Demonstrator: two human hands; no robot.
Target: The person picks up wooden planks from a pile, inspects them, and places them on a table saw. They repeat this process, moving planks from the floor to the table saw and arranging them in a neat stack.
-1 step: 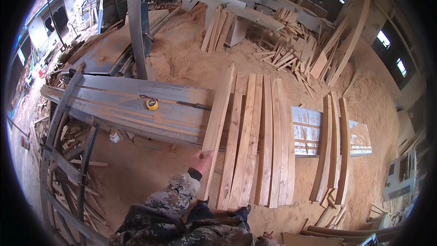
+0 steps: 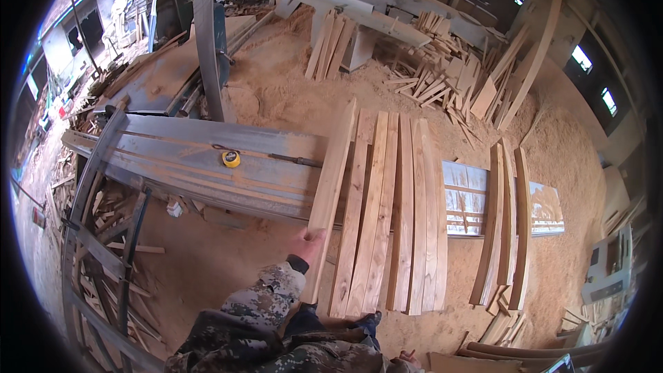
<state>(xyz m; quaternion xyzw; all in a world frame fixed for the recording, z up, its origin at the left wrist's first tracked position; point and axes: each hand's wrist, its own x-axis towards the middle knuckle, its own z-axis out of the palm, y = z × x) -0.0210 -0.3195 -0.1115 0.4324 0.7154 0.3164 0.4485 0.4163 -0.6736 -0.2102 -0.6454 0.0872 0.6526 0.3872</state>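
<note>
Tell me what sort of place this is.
Probably a sawmill or woodworking shed: pale sawn wooden planks lie in rows, loose sawdust covers the floor, and a long grey metal saw bench carries a yellow round tape measure.

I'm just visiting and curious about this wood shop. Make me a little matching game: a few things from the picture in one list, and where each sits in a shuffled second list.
Things:
1. left hand
2. yellow tape measure
3. row of planks
4. heap of offcuts

Places:
A. on the grey metal table
B. lying side by side on the sawdust floor
C. gripping the near end of the leftmost plank
D. piled far back, beyond the planks

Pairs: 1-C, 2-A, 3-B, 4-D
</note>
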